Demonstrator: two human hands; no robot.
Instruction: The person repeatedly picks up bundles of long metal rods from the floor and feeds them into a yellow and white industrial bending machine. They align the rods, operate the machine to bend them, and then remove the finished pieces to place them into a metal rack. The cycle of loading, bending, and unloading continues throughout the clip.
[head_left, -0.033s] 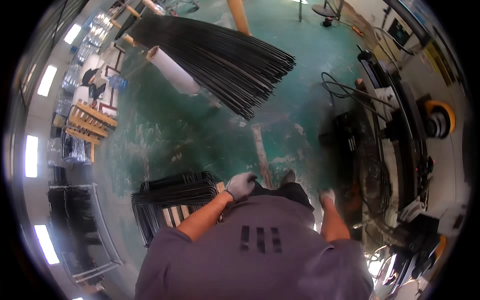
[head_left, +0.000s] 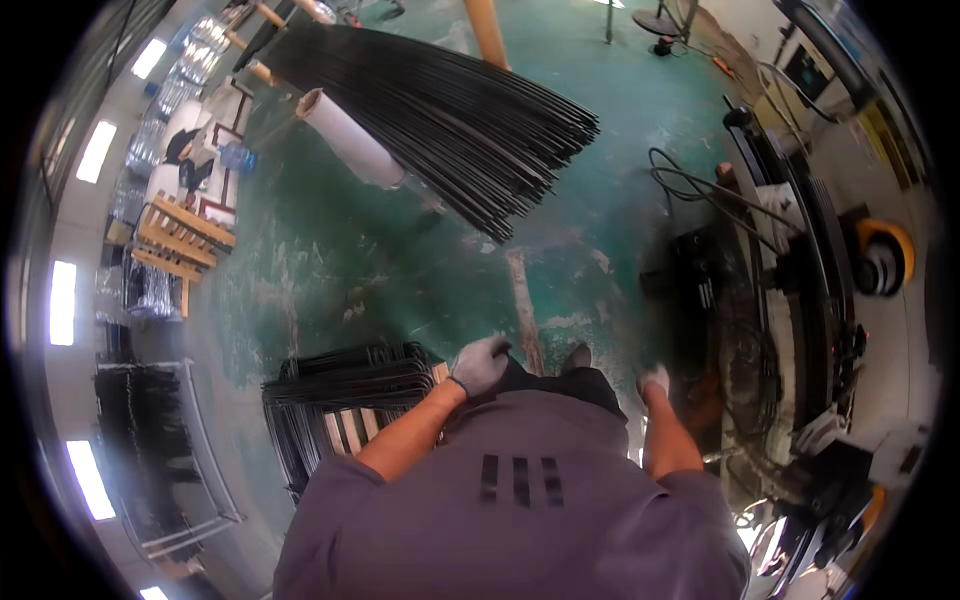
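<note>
At eight o'clock, bent black metal rods (head_left: 345, 392) lie stacked over a pale slatted wooden pallet (head_left: 350, 430), probably for support. At eleven, long straight black rods (head_left: 430, 115) lie lengthwise, perhaps to stay aligned. At six, the grey-gloved left hand (head_left: 480, 367) curls near black trousers (head_left: 590, 390); at four, the grey-gloved right hand (head_left: 653, 382) hangs low. I cannot tell either grip.

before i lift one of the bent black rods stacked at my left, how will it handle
The bent black rods probably hold their shape, since their curves look set. Being slender, each may flex slightly. They overlap closely, so lifting one could snag others.
</note>
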